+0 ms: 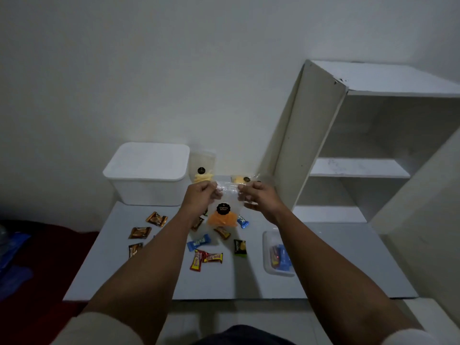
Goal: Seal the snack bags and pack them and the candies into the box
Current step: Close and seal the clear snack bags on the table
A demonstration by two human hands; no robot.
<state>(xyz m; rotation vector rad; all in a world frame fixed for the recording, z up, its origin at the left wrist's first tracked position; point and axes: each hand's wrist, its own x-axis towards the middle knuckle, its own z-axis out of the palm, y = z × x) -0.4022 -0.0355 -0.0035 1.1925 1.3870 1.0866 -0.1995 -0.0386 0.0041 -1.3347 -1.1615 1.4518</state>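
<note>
I hold a clear snack bag (225, 207) with orange chips and a black round label up over the table. My left hand (200, 195) pinches its top left corner, and my right hand (258, 195) pinches the top right corner. Two more snack bags with yellow chips sit behind: one (202, 170) stands by the white lidded box (149, 170), the other (242, 179) lies flat. Several wrapped candies lie on the table: brown ones (140, 232) at left, a blue one (198, 242), red ones (206, 258), a black one (240, 247).
A small clear tray (267, 255) at right holds blue and red candies. The white table (323, 270) butts against a white shelf unit (361, 168) on the right. Red fabric and blue plastic lie on the floor at left.
</note>
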